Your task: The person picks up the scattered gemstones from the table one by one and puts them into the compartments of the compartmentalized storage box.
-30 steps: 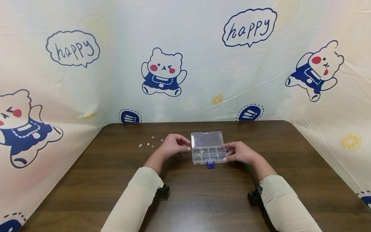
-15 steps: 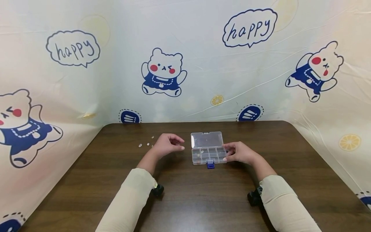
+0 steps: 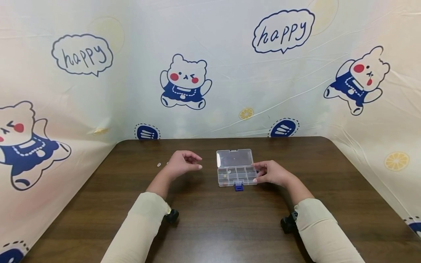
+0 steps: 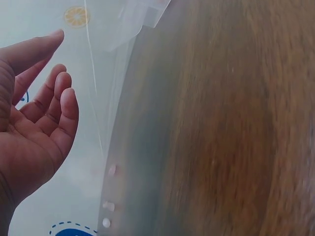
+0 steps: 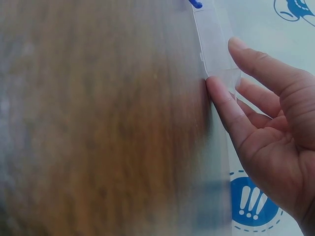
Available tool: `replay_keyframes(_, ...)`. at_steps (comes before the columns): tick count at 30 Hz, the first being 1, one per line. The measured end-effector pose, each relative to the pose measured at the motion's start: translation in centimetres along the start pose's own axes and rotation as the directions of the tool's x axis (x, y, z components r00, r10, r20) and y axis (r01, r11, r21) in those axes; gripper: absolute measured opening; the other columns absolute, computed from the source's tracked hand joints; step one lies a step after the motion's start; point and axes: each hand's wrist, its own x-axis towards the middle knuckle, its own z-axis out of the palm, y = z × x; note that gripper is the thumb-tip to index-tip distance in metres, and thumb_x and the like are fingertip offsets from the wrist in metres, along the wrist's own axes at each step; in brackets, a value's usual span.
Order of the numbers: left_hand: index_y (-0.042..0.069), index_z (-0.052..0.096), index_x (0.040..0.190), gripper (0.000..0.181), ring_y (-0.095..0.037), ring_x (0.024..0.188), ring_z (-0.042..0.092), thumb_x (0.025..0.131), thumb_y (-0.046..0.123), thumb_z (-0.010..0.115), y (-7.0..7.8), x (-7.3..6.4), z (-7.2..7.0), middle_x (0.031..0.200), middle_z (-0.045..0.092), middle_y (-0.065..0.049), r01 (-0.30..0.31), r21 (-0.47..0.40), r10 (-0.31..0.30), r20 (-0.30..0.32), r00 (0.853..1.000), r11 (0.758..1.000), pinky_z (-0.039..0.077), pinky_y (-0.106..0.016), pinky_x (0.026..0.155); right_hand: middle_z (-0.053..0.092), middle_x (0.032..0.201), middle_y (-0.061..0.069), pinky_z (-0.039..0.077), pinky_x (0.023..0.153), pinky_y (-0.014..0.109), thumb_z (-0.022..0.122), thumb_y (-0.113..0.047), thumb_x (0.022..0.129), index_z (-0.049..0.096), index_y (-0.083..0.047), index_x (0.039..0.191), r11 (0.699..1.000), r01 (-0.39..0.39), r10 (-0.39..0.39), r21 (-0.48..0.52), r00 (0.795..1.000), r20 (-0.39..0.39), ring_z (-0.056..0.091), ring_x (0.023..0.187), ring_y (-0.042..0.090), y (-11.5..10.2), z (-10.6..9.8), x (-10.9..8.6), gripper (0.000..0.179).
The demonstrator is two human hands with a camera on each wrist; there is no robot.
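A clear plastic compartment box (image 3: 241, 175) lies with its lid (image 3: 234, 159) folded back and its blue latch (image 3: 238, 187) toward me. Two small pieces, one yellowish (image 3: 225, 176) and one whitish (image 3: 229, 171), sit in its left compartments. My right hand (image 3: 273, 172) holds the box's right end, thumb at the front corner and fingers farther back, as the right wrist view shows too. Left of the box hovers my left hand (image 3: 179, 163), fingers loosely bent, thumb apart, nothing between them. Small pale tablet-like pieces (image 4: 107, 222) lie beyond it, partly hidden behind it in the head view.
The brown wooden table (image 3: 210, 226) carries the box and the loose pieces. A printed cloth backdrop (image 3: 227, 80) rises at its back and sides. Black wrist cameras (image 3: 171, 216) are strapped to both wrists below the cream sleeves (image 3: 131, 226).
My left hand has moved left, away from the box's left side toward the loose pale pieces, and now covers more of them. The right hand and the box have stayed in place.
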Motion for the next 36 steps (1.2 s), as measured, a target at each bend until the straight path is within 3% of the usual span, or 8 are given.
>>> replay_keyframes(5, 0.011, 0.075, 0.100, 0.023, -0.024, 0.088, 0.058, 0.079, 0.016, 0.083, -0.1, -0.4, -0.6, 0.094, 0.066, -0.007, -0.003, -0.009, 0.003, -0.006, 1.000, 1.000, 0.051, -0.033, 0.075, 0.065, 0.109, 0.012, 0.054, 0.079, 0.031, 0.083, -0.015, 0.078, 0.052, 0.003, 0.137, 1.000, 0.006, -0.006, 0.002, 1.000, 0.004, 0.061, 0.088, 0.020, -0.1, 0.0, -0.1, 0.069)
replay_keyframes(18, 0.012, 0.075, 0.102, 0.024, -0.026, 0.094, 0.057, 0.080, 0.018, 0.082, -1.3, -1.0, -2.6, 0.102, 0.066, -0.011, 0.056, -0.011, -0.057, -0.042, 0.997, 0.998, 0.051, -0.035, 0.079, 0.066, 0.108, 0.012, 0.053, 0.078, 0.030, 0.083, -0.016, 0.078, 0.053, 0.002, 0.137, 1.000, 0.001, -0.001, -0.003, 1.000, 0.001, 0.061, 0.089, 0.021, -0.3, 0.0, -0.2, 0.069)
replay_keyframes(36, 0.005, 0.072, 0.109, 0.035, -0.027, 0.095, 0.056, 0.081, 0.022, 0.082, -3.0, -2.0, -5.1, 0.106, 0.066, -0.012, 0.040, -0.022, -0.042, -0.101, 0.994, 0.999, 0.050, -0.035, 0.080, 0.064, 0.112, 0.013, 0.053, 0.081, 0.031, 0.083, -0.016, 0.078, 0.052, 0.002, 0.137, 1.000, -0.013, 0.013, 0.006, 1.000, -0.003, 0.060, 0.090, 0.022, -0.2, 0.0, -0.1, 0.069)
